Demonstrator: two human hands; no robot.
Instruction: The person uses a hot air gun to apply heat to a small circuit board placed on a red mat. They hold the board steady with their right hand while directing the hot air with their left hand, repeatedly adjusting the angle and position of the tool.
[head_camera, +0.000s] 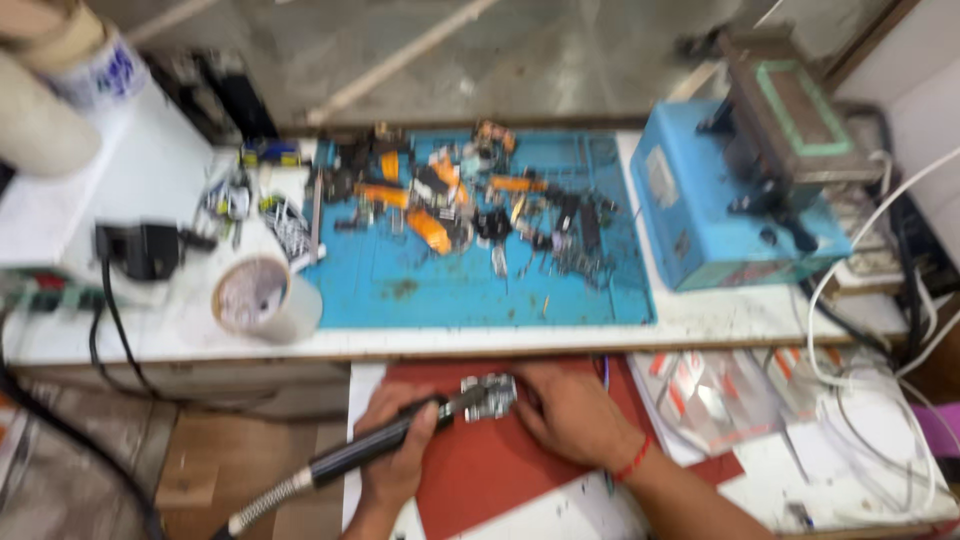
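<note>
The left hand (395, 440), low in the frame a little left of centre, is wrapped in a fist around a black pen-shaped rotary tool (375, 448), gripping it near the front where the barrel narrows; a ribbed flexible shaft (265, 503) trails from its back end toward the lower left. The tool's tip meets a small silvery metal part (489, 395), which lies just below the middle of the frame on a red mat (480, 470). The right hand (565, 410) lies flat beside the part with its fingers pressed against its right side, pinning it to the mat; a red thread circles that wrist.

The part looks stiff, light and small enough to skid, so a hold at its edges, clear of the tip, seems the safest. The picture is blurred, so its fine shape cannot be told. The tool looks rigid and light, though the springy shaft probably drags on it, which favours the grip close to the nose.

Further up, a blue work mat (480, 290) carries a scatter of small orange and black parts (470, 205). A roll of tape (262, 296) lies at its left edge, a blue machine (725, 215) stands at the upper right, and white cables (880, 330) loop down the right side
</note>
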